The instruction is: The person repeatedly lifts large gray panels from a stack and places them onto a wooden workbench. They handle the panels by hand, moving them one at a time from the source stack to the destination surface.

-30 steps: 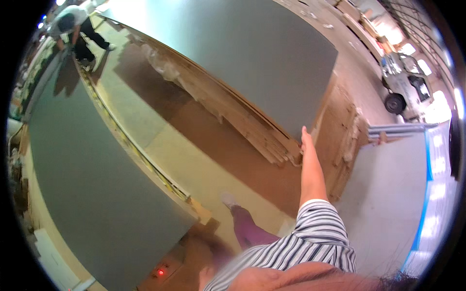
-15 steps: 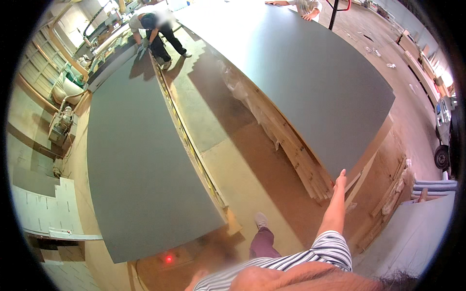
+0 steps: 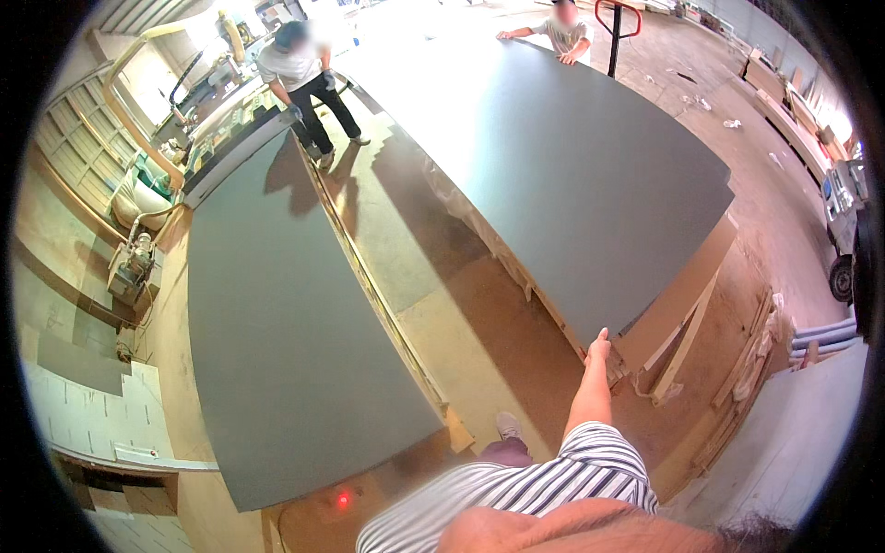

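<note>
The person's right hand (image 3: 599, 346) is stretched out ahead at full reach, fingers flat and together, resting against the near corner of the big grey panel (image 3: 590, 175) that lies on top of a stack of boards (image 3: 678, 304). The hand is not wrapped around anything; it looks pressed to the panel's edge rather than gripping it, though from this height the contact itself is small and I cannot say whether the fingertips hook under the lip. The left hand is nowhere in view, so I cannot tell how it stands or what, if anything, it holds. The panel runs away from the person: its long axis goes from that near corner up and slightly to the left toward the far end, where a co-worker's hands (image 3: 535, 41) lie on the opposite short edge, next to a red pallet-jack handle (image 3: 616, 18). So the sheet lies ahead and to the right of the person, with only the right arm anywhere near it, and it is met at the tip of one corner, not along its side. To the left, well apart across a strip of dusty floor (image 3: 442, 304), a second grey panel (image 3: 286, 323) lies on a low table with the same long direction, and another person (image 3: 309, 83) stands bent at its far end.
</note>
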Demonstrator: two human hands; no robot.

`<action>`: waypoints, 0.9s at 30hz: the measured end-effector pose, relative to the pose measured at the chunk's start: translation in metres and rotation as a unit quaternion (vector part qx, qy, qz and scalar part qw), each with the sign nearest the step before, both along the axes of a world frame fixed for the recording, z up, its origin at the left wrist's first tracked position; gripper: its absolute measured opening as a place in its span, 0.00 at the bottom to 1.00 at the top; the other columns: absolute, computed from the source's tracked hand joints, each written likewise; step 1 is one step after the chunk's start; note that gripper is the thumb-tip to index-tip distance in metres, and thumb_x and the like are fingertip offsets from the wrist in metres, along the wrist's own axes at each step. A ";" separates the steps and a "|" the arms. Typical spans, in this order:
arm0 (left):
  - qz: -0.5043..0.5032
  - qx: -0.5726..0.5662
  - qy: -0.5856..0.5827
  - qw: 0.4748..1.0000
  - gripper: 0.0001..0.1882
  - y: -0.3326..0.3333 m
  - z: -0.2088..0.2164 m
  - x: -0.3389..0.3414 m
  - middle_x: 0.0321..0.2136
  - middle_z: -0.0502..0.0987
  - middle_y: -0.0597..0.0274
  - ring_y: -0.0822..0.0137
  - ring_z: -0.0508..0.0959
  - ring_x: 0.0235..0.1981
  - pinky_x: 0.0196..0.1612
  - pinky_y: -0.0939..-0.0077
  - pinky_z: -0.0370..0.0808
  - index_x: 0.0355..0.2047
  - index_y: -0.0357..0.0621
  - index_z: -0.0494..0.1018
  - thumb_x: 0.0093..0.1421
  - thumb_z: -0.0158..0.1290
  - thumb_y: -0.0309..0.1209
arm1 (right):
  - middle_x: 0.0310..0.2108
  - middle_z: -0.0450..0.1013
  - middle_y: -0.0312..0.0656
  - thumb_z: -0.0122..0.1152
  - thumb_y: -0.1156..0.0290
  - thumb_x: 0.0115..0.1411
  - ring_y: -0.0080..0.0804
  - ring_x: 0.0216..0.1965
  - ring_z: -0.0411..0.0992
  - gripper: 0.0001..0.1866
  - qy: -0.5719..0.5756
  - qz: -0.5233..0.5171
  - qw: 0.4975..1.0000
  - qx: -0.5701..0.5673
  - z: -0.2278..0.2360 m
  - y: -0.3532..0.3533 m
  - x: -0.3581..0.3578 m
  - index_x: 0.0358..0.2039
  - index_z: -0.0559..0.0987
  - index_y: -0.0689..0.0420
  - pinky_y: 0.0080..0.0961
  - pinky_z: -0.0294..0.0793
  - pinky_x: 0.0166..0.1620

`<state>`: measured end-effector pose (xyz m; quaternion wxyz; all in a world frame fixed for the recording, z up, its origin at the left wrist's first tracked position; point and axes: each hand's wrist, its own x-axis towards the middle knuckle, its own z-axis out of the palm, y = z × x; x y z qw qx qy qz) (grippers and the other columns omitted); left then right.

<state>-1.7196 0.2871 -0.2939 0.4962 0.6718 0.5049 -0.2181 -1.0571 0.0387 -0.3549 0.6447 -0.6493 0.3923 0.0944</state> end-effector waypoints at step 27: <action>0.128 0.011 0.006 0.992 0.16 -0.031 0.007 -0.026 0.38 0.78 0.57 0.64 0.75 0.41 0.47 0.71 0.72 0.40 0.40 0.77 0.65 0.48 0.40 | 0.48 0.69 0.46 0.41 0.41 0.66 0.42 0.37 0.73 0.32 0.016 0.005 0.999 0.029 -0.003 0.006 -0.020 0.52 0.64 0.60 0.38 0.76 0.26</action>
